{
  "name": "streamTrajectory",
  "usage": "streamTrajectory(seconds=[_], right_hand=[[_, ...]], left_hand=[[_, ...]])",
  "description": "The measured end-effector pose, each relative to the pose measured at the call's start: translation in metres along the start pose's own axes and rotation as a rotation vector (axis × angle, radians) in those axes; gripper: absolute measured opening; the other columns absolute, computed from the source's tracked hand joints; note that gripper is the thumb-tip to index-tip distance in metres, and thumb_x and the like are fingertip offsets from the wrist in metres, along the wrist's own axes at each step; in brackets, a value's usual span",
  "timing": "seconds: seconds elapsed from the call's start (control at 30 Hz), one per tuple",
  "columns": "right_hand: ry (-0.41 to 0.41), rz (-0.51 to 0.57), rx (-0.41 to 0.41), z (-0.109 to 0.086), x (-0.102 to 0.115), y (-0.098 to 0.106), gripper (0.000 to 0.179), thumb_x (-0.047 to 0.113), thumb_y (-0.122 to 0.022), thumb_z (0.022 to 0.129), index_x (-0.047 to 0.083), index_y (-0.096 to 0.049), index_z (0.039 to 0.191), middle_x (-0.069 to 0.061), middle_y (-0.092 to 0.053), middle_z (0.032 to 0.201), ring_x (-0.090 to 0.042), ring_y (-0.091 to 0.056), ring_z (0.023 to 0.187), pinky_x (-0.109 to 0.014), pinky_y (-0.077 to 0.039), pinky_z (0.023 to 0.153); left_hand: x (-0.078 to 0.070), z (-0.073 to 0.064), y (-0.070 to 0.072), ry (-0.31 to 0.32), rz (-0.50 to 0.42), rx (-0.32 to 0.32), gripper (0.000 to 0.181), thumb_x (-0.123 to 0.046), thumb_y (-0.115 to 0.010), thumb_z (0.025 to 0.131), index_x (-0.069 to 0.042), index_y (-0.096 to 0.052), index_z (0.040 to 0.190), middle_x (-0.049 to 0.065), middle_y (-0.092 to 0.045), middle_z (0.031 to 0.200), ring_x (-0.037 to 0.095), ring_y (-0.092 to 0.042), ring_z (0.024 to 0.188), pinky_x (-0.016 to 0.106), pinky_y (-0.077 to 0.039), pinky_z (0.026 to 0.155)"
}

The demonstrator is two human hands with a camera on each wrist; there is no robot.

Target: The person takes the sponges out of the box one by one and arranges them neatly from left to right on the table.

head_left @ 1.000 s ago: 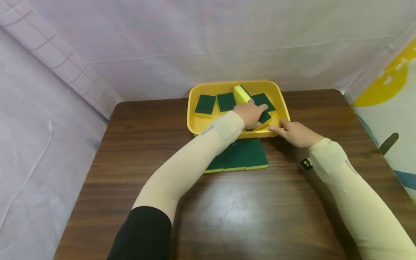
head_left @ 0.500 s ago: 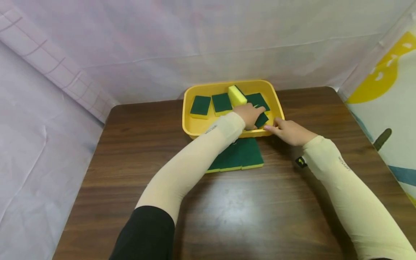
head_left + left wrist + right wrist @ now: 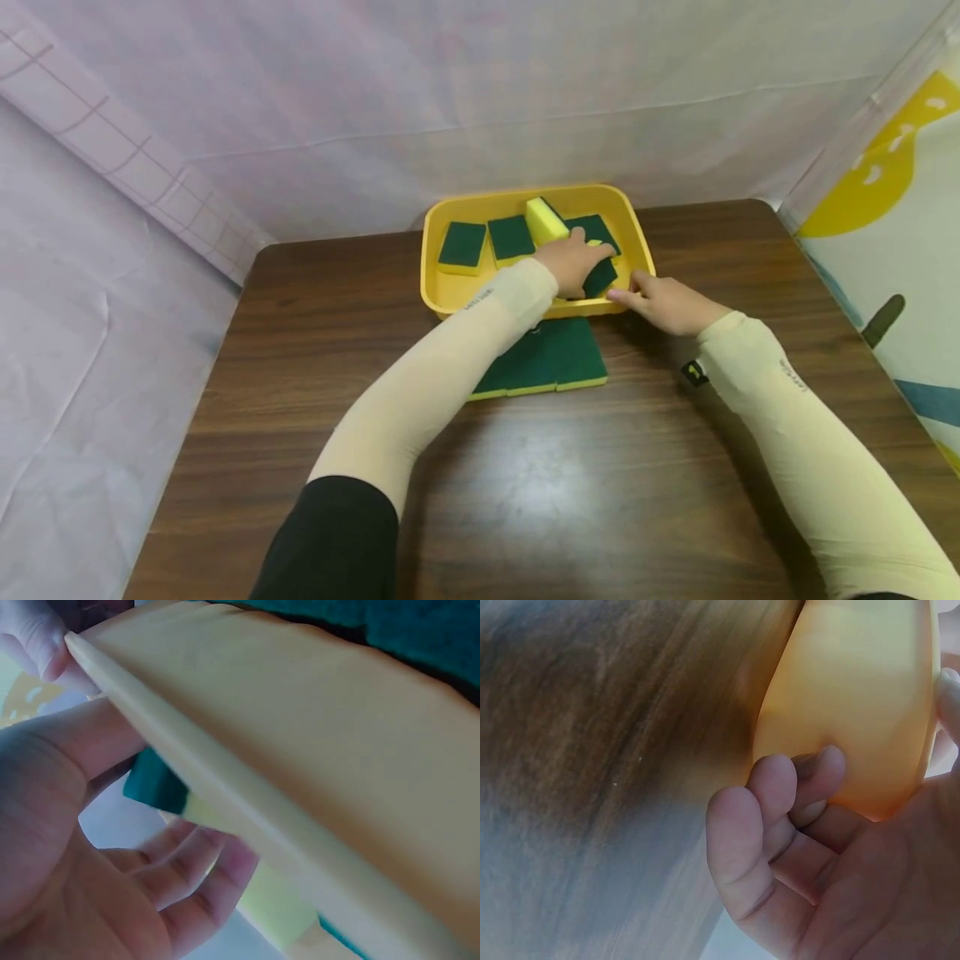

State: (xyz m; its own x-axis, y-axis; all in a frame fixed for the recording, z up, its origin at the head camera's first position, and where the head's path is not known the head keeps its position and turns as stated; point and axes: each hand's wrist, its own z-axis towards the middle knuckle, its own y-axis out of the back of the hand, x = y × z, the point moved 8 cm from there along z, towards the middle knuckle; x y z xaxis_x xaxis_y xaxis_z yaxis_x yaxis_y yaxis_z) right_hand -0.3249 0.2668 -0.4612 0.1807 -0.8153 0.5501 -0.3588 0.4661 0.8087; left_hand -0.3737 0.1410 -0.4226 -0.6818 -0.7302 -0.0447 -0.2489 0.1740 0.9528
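A yellow plastic tray (image 3: pixel 438 283) stands at the back of the table with several green-and-yellow scouring sponges inside. My left hand (image 3: pixel 566 262) reaches into its front right part and grips a sponge (image 3: pixel 600 279), partly hidden beneath the hand. In the left wrist view, the thumb and curled fingers lie around that sponge (image 3: pixel 156 784), behind the tray rim. Just behind the hand, another sponge (image 3: pixel 546 221) leans on its side, yellow face showing. My right hand (image 3: pixel 671 304) holds the tray's front right corner, thumb over the rim and fingers curled against the outer wall (image 3: pixel 847 690).
Several sponges (image 3: pixel 555 354) lie flat side by side, green side up, on the wooden table (image 3: pixel 525 500) in front of the tray, partly covered by the left sleeve (image 3: pixel 420 392). A pale fabric backdrop (image 3: pixel 337 108) hangs right behind the table's rear edge.
The sponge under my left hand has turned slightly inside the tray, and the left fingers have shifted a little. My right hand stays on the tray corner. The head view has shifted slightly.
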Motion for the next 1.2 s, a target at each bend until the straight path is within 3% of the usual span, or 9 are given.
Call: streamTrajectory(seconds=[0.17,0.33,0.5,0.7,0.87,1.07,1.2], right_hand=[[0.003,-0.004,0.000,0.000,-0.001,0.000,0.055,0.057,-0.043,0.115,0.003,-0.054,0.114,-0.008,-0.052,0.082,-0.026,-0.055,0.075,-0.041,-0.044,0.071],[0.006,-0.009,0.006,0.000,-0.001,0.001,0.055,0.056,-0.043,0.115,0.002,-0.054,0.114,-0.007,-0.051,0.081,-0.025,-0.053,0.073,-0.041,-0.043,0.068],[0.005,-0.007,0.013,0.000,0.002,0.001,0.054,0.054,-0.044,0.116,0.002,-0.054,0.114,-0.006,-0.050,0.080,-0.024,-0.051,0.072,-0.040,-0.042,0.067],[-0.018,0.003,0.020,-0.002,0.002,0.002,0.056,0.057,-0.044,0.115,0.002,-0.054,0.115,-0.007,-0.049,0.081,-0.026,-0.052,0.073,-0.041,-0.043,0.068],[-0.020,0.000,0.020,0.000,-0.001,0.002,0.059,0.059,-0.043,0.114,0.001,-0.054,0.114,-0.008,-0.049,0.081,-0.027,-0.053,0.073,-0.041,-0.043,0.069],[-0.019,-0.013,0.020,0.001,-0.002,0.003,0.059,0.060,-0.042,0.114,0.001,-0.054,0.115,-0.008,-0.049,0.081,-0.026,-0.053,0.074,-0.041,-0.043,0.069],[-0.011,-0.019,0.017,0.001,-0.003,0.003,0.061,0.060,-0.041,0.114,0.001,-0.054,0.115,-0.007,-0.050,0.082,-0.026,-0.054,0.076,-0.041,-0.044,0.070]], left_hand=[[-0.002,-0.009,0.004,-0.018,-0.038,0.009,0.088,-0.025,-0.081,0.101,-0.027,-0.031,0.173,0.020,-0.024,0.167,0.020,-0.063,0.109,0.025,-0.055,0.083],[0.000,-0.014,0.004,-0.051,-0.027,0.059,0.094,-0.009,-0.079,0.100,-0.021,-0.024,0.175,0.015,-0.009,0.178,0.019,-0.062,0.106,0.023,-0.051,0.071],[0.003,-0.014,0.004,-0.079,-0.026,0.073,0.097,-0.011,-0.080,0.100,-0.020,-0.019,0.176,0.009,-0.011,0.180,0.018,-0.061,0.111,0.023,-0.050,0.070],[0.008,-0.016,0.010,-0.080,-0.006,-0.006,0.111,-0.032,-0.089,0.094,-0.017,-0.016,0.176,0.010,-0.022,0.175,0.021,-0.058,0.130,0.024,-0.055,0.091],[0.018,-0.021,0.017,-0.060,-0.009,-0.085,0.116,-0.049,-0.089,0.090,-0.013,-0.019,0.175,0.011,-0.027,0.173,0.023,-0.053,0.140,0.030,-0.051,0.106],[0.032,-0.034,0.026,-0.049,-0.067,-0.207,0.113,-0.069,-0.082,0.087,-0.009,-0.033,0.170,0.011,-0.036,0.166,0.024,-0.052,0.139,0.033,-0.050,0.109],[0.040,-0.051,0.032,-0.015,-0.118,-0.297,0.115,-0.082,-0.072,0.086,-0.011,-0.037,0.169,0.008,-0.038,0.166,0.026,-0.046,0.143,0.037,-0.050,0.109]])
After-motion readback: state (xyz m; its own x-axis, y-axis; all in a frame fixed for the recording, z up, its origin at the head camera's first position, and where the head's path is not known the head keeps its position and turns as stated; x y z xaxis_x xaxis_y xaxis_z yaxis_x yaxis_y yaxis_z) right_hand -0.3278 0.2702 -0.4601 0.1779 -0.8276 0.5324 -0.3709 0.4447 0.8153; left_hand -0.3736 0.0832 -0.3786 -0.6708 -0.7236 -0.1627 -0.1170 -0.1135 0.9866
